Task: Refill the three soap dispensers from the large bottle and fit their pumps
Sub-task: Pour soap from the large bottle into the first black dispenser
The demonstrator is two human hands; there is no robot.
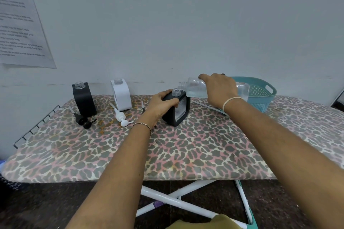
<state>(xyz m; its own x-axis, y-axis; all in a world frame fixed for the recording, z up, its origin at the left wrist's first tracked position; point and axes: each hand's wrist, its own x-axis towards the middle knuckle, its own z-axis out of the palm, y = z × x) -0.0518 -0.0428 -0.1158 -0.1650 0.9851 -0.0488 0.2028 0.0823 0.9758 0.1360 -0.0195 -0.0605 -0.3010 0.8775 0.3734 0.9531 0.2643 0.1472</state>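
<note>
Mouth of the large bottle (pixel 195 87) sits just right of the open neck of the dispenser (pixel 176 111).
The bottle lies nearly level, pointing left, gripped by the right hand (pixel 219 87); the left hand (pixel 160 103) clasps the dispenser on the ironing board (pixel 186 150).

Leopard-print board (pixel 186 150), teal basket (pixel 260 96), blk & white dispensers (pixel 84 101), bottle (pixel 197 87) prob. clear.

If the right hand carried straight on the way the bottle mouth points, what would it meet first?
Probably the open neck of the dark dispenser in the left hand: the large bottle in the right hand lies tipped, its mouth right beside it. Depth is unclear; it might pass behind.
</note>
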